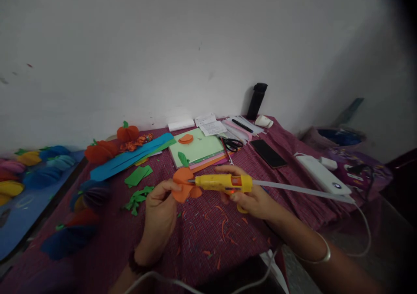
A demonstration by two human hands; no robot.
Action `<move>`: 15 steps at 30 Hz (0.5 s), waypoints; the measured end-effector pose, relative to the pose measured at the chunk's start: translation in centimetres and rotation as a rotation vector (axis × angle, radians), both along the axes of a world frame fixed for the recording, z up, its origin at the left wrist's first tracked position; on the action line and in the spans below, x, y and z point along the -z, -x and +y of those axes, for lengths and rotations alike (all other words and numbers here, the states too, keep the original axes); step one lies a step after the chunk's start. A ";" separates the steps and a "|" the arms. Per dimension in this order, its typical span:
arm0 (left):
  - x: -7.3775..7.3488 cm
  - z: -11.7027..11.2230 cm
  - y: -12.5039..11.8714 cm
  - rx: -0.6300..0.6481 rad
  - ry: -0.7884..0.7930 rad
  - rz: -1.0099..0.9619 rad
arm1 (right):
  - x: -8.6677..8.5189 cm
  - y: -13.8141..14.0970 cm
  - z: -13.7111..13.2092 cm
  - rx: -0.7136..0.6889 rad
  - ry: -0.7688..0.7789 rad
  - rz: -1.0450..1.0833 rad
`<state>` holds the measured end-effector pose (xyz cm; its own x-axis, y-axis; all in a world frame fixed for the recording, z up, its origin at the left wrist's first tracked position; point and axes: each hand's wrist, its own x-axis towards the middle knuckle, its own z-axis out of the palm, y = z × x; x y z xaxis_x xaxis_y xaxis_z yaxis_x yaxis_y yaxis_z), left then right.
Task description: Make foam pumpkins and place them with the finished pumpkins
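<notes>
1. Take the rounded orange paper piece (pixel 182 175) as the dial's centre; it is held up above a table covered in maroon checked cloth (pixel 189 252).
2. The left hand (pixel 160 207), at 8 o'clock, pinches that piece narrowly by its edge, between thumb and fingers.
3. A green paper leaf (pixel 183 159) stands out of the piece's top at 12 o'clock.
4. The right hand (pixel 249 199), at 3 o'clock, is wrapped around a yellow plastic glue gun (pixel 211 182). Its nozzle points to 9 o'clock, at the orange paper; whether the tip touches, I cannot tell.
5. A long translucent glue stick (pixel 293 189) runs out of the gun's back toward 3 o'clock.
6. At 8 to 9 o'clock lies a heap of cut green paper scraps (pixel 138 199); at 10, long blue paper strips (pixel 130 156).
7. Just past 12 o'clock is a stack of pale green sheets (pixel 205 148), with black-handled scissors (pixel 232 144) near 2.
8. Between 2 and 3 o'clock lies a black rectangular phone (pixel 269 153).
9. Thin orange paper shreds (pixel 223 229) are scattered around 4 o'clock.
</notes>
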<state>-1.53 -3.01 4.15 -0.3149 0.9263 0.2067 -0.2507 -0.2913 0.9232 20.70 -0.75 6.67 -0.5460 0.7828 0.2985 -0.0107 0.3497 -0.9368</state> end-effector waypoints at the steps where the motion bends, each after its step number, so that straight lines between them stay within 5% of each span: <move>1: 0.1 -0.2 0.0 -0.011 -0.021 0.079 | -0.1 0.1 0.0 0.016 -0.004 0.007; 7: 0.2 -0.9 0.1 -0.092 -0.162 0.463 | -0.5 -0.3 0.0 0.058 -0.066 -0.038; 15: -0.1 -0.3 0.1 -0.118 -0.096 0.147 | -0.6 -1.6 -1.3 0.091 -0.159 -0.207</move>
